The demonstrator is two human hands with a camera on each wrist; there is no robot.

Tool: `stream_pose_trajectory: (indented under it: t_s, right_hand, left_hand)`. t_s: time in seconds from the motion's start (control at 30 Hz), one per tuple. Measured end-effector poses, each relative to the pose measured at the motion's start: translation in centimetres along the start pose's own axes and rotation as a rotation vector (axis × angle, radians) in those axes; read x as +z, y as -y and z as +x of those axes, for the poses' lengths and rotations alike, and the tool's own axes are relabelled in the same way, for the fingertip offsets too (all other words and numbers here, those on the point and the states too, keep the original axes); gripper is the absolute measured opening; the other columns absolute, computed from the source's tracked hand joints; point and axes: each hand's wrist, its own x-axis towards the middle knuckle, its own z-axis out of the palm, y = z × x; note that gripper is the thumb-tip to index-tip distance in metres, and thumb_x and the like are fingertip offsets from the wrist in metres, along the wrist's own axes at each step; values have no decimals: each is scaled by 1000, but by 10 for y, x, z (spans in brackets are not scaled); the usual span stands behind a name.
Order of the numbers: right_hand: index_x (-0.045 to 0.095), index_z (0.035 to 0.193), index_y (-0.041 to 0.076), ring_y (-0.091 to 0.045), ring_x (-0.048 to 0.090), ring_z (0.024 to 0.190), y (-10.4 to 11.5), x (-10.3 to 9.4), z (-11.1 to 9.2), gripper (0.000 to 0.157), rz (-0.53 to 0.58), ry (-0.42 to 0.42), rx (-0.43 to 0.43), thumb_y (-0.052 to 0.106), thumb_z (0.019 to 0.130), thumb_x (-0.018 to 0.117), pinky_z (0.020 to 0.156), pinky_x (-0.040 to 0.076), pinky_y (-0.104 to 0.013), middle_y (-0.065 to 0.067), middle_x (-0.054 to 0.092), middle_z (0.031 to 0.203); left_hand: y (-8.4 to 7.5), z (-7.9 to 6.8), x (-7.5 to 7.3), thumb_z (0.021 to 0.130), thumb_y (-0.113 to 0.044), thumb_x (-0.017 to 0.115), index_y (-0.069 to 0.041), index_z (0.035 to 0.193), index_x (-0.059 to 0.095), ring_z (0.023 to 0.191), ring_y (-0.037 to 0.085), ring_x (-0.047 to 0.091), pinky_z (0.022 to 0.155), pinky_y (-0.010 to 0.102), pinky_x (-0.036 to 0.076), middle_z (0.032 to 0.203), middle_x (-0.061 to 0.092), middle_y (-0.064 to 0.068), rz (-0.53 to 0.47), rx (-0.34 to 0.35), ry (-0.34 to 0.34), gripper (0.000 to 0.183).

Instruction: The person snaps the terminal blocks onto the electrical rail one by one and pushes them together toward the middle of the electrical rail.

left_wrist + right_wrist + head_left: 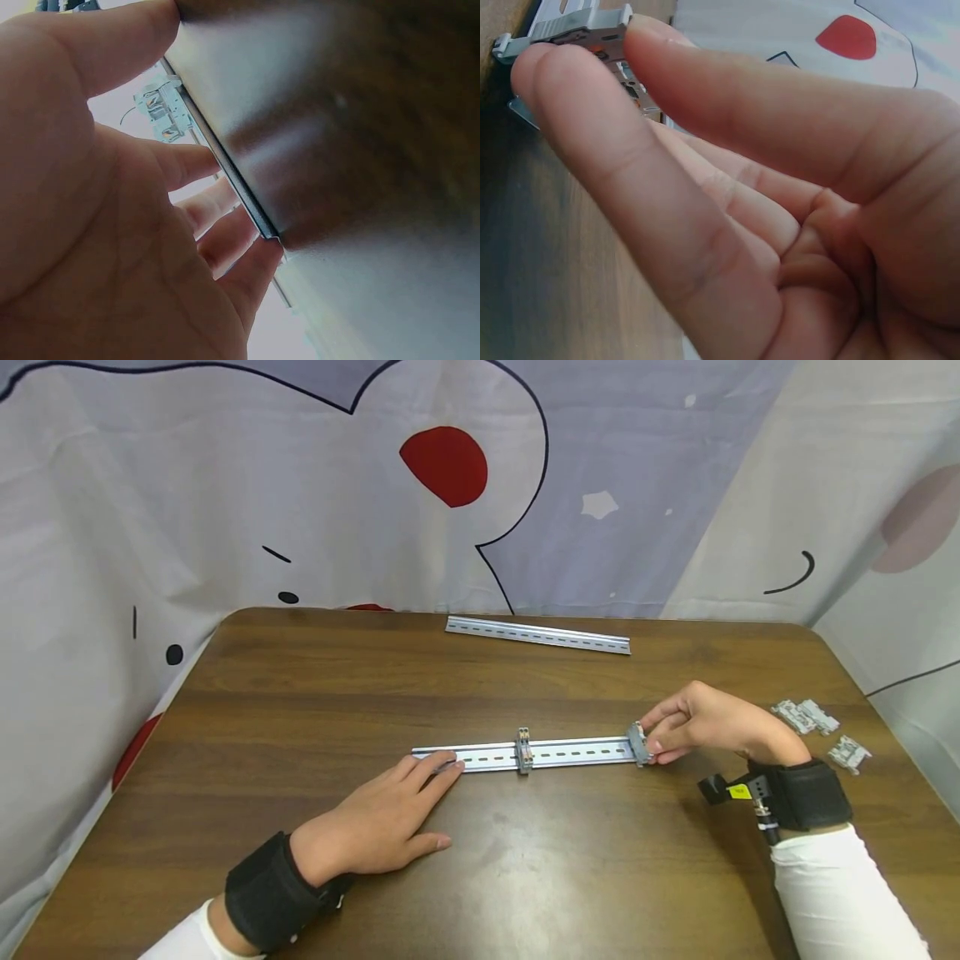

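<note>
A slotted metal DIN rail (577, 752) lies across the middle of the table. My left hand (375, 818) rests its fingers on the rail's left end, mostly straight, with the thumb out on the wood; the left wrist view shows the fingertips along the rail's edge. One grey terminal block (523, 752) sits across the rail near its middle, upright. At the right end, my right hand (708, 727) pinches another grey terminal block (638, 744) between thumb and fingers. That block leans slightly and is at the rail; whether it is clipped on I cannot tell.
A second metal rail (537, 635) lies near the table's back edge. Several loose terminal blocks (795, 717) lie at the right, beyond my right wrist. A printed curtain (322, 485) hangs behind the wooden table (315, 693).
</note>
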Motion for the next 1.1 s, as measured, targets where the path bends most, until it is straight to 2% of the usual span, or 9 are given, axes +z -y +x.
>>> stream_pose_trajectory:
  t_s: [0.33, 0.77, 1.1]
  right_hand:
    - [58, 119, -17, -33, 71, 91, 2, 6, 7, 42, 61, -5, -4, 4, 85, 73, 81, 55, -44, -26, 69, 102]
    - [56, 116, -20, -31, 71, 89, 13, 24, 19, 39, 120, 5, -37, 0, 86, 71, 81, 55, -43, -28, 69, 101]
    - [57, 117, -18, -31, 71, 88, 17, 40, 27, 40, 130, -12, -55, 1, 86, 72, 80, 55, -42, -26, 70, 99]
  left_hand:
    - [1, 0, -1, 97, -50, 53, -8, 155, 25, 141, 30, 27, 109, 46, 33, 159, 22, 11, 8, -6, 4, 76]
    - [1, 2, -3, 97, -50, 53, -8, 155, 25, 140, 29, 27, 108, 45, 35, 159, 21, 11, 11, -12, 13, 77]
    - [-1, 1, -2, 97, -50, 53, -9, 155, 25, 140, 29, 28, 108, 46, 35, 159, 21, 11, 1, -18, 14, 77]
